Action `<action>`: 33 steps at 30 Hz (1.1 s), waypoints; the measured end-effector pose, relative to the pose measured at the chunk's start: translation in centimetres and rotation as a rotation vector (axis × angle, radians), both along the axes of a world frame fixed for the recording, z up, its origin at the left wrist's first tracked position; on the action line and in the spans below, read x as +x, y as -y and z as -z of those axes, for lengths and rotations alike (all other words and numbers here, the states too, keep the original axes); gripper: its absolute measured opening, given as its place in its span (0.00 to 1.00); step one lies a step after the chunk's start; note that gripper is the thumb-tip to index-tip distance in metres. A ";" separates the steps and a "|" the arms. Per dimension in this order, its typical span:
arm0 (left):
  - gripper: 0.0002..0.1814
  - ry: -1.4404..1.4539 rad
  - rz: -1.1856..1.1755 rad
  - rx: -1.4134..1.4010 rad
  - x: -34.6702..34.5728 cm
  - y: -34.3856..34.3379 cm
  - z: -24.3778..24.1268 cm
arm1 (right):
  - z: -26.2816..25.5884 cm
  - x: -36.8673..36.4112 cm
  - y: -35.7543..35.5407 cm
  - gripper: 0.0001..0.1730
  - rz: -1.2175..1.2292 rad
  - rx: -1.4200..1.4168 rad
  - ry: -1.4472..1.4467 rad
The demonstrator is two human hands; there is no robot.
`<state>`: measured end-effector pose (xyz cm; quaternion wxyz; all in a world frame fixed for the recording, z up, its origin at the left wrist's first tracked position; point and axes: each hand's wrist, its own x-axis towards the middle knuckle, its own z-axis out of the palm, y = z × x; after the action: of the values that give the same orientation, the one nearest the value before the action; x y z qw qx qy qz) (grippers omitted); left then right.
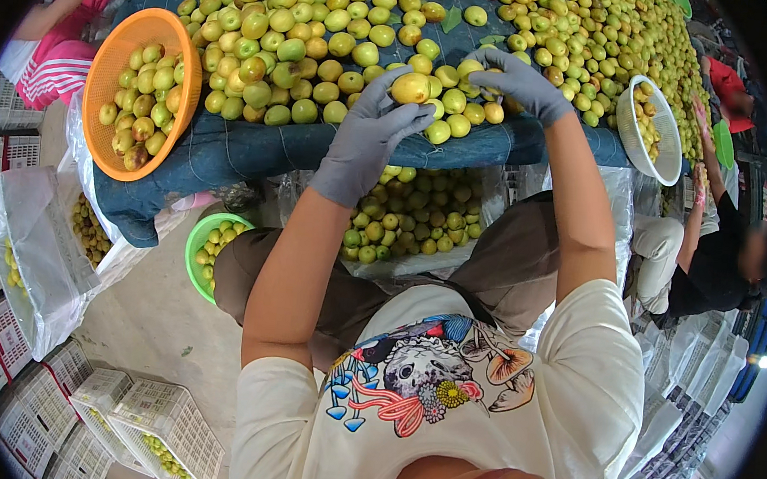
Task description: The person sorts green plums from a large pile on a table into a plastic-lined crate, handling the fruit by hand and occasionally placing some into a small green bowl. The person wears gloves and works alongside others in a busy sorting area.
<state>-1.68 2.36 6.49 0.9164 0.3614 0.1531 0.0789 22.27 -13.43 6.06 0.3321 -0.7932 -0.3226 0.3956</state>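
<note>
My left hand (371, 134), in a grey glove, holds a yellow-green jujube (411, 88) with a brownish blush between thumb and fingers, just above the table's near edge. To its right my gloved right hand (527, 89) reaches over the pile, its thumb and fingers curled around another jujube (470, 70). The fingers partly hide that fruit. Loose jujubes (454, 101) lie between and below the two hands. A large heap of jujubes (278, 28), green to brown-spotted, spreads over the dark blue cloth (458, 144) covering the table.
An orange basket (193, 83) of jujubes sits at the table's left edge, a white one (671, 151) at the right. Below are a lined crate of fruit (418, 222) and a green basket (192, 251). White crates (167, 418) stand lower left. Other people (713, 259) sit at both sides.
</note>
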 end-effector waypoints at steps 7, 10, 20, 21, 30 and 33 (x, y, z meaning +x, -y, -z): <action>0.21 0.005 0.021 -0.220 0.4 0.7 1.5 | 1.2 -2.1 2.6 0.21 0.308 0.473 -0.744; 0.17 0.023 0.032 -0.325 0.4 -0.1 3.0 | 1.1 -2.6 2.1 0.25 0.207 0.538 -0.635; 0.22 -0.024 -0.428 -0.213 -1.9 -5.3 1.0 | 0.7 -4.0 1.9 0.25 0.431 0.475 -0.964; 0.21 -0.004 -0.511 -0.213 -2.4 -6.1 0.8 | 0.7 -4.0 1.9 0.23 0.480 0.452 -0.967; 0.24 0.171 -0.878 -0.036 -4.7 -11.2 -0.1 | 1.7 -3.5 2.8 0.24 0.545 0.501 -1.016; 0.25 0.046 -0.739 0.026 -4.5 -9.8 0.3 | 1.2 -3.8 2.4 0.30 0.562 0.510 -1.056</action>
<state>-6.16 12.15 6.15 0.8246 0.2913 0.2515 0.4146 18.44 -15.87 4.85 0.7147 -0.4423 0.0200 0.5415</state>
